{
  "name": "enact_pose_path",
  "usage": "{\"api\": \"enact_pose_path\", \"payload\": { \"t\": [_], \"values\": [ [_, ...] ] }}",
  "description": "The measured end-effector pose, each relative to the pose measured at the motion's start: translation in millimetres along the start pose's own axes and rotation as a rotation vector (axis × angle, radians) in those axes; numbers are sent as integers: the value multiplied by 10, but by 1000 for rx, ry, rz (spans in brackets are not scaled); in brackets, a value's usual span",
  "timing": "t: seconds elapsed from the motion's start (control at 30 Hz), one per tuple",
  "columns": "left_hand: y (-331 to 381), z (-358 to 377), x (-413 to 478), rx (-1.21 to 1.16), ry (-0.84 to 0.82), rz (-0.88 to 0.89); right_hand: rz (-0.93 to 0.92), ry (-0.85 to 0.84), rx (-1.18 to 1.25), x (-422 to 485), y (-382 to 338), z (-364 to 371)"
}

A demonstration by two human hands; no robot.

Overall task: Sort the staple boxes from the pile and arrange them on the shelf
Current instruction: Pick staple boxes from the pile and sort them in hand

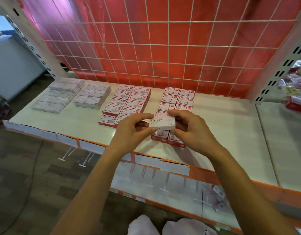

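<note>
White box [162, 122] marked STAPLES is in air above shelf [231, 133], not yet placed. Left hand [132, 128] fingers [146, 116] pinch its left end, right hand [192, 129] grips right end.

Done, by look of it: four tidy blocks.
- right red block [178, 97]: behind and under box
- left red block [127, 100]: just left of box
- near pale stack [93, 96], far pale stack [59, 96]: well left of box

Left: box probably belongs with pale stacks. Loose packets [219, 197] below and right of box seem unsorted. Size of remaining pile cannot be told.
</note>
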State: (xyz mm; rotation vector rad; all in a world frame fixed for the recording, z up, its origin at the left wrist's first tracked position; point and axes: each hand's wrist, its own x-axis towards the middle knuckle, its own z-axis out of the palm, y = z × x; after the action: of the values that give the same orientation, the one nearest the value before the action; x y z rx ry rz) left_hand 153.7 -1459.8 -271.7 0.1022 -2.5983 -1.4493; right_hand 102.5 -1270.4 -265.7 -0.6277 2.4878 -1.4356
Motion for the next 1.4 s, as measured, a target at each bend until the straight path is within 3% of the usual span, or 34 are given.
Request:
{"api": "enact_pose_path", "payload": {
  "t": [0.3, 0.57, 0.97, 1.17, 1.4],
  "values": [
    [-302, -471, 257, -157, -7, -6, 44, 25, 13, 420, -298, 478],
    [-760, -1329, 631, -318, -160, -157, -70, 221, 113, 976, -688, 1348],
    [-1514, -2244, 921, -408, -196, -74, 116, 193, 147, 1465, -1054, 2204],
    [-1717, -2387, 985, -315, -202, -33, 143, 243, 11, 1552, -1146, 2391],
    [-1834, -2478, 981, 95, -212, 71, 150, 162, -302, 1598, -1172, 2466]
  ]
}}
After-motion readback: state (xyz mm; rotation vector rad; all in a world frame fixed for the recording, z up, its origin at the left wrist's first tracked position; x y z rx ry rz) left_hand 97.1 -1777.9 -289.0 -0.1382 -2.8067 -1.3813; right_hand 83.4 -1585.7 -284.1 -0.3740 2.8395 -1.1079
